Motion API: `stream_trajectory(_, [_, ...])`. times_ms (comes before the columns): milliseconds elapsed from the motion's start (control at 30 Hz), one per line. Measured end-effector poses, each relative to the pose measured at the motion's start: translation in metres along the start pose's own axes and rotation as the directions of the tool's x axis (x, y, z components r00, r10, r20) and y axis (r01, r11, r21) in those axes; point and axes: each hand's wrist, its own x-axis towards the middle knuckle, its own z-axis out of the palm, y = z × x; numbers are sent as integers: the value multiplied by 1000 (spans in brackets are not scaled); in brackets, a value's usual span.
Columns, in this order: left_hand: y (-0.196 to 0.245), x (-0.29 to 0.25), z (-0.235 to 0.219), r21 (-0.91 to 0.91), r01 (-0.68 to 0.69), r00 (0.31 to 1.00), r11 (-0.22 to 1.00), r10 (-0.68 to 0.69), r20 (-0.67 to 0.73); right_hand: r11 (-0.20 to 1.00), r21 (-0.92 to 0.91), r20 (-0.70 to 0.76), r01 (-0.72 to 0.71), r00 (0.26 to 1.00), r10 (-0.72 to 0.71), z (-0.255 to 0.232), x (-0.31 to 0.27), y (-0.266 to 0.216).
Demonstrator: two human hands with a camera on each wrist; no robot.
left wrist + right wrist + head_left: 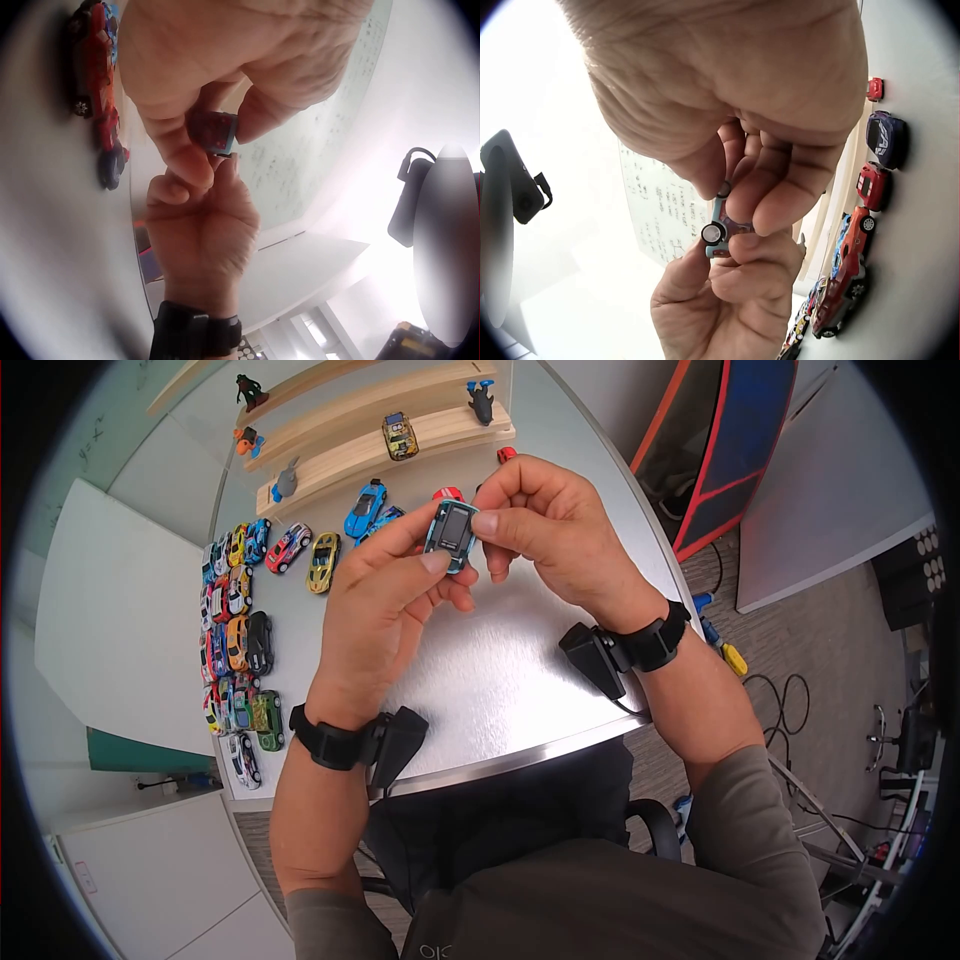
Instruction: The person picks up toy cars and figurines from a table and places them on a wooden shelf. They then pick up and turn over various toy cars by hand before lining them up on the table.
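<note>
A small teal toy car (452, 532) is held up over the metal table between both hands, a dark grey panel facing the head camera. My left hand (372, 605) pinches its left and lower side, thumb at the near end. On the other side, my right hand (560, 535) grips the upper right edge between thumb and index finger. One wheel and a strip of teal body (717, 251) show in the right wrist view; fingers cover much of the rest. In the left wrist view, the car's end (223, 133) shows between the fingers.
Toy cars stand in rows along the table's left edge, among them a green one (267, 720). A yellow car (323, 563) and a blue car (366, 510) stand nearer the hands. Behind, a tiered wooden rack (340, 465) bears small figures and a patterned car (399, 437).
</note>
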Motion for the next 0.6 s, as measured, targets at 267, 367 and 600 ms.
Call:
stream_trajectory(267, [-1, -2, 7, 299, -71, 990, 952, 104, -96, 999, -26, 25, -27, 999, 27, 0, -1, -1])
stream_trajectory(367, [-2, -2, 5, 332, -86, 988, 939, 124, -94, 999, -30, 10, -26, 1000, 27, 2, -1, -1])
stream_trajectory(600, [-3, -3, 3, 407, -119, 983, 906, 166, -82, 999, -34, 3, -36, 999, 36, 3, -1, 0])
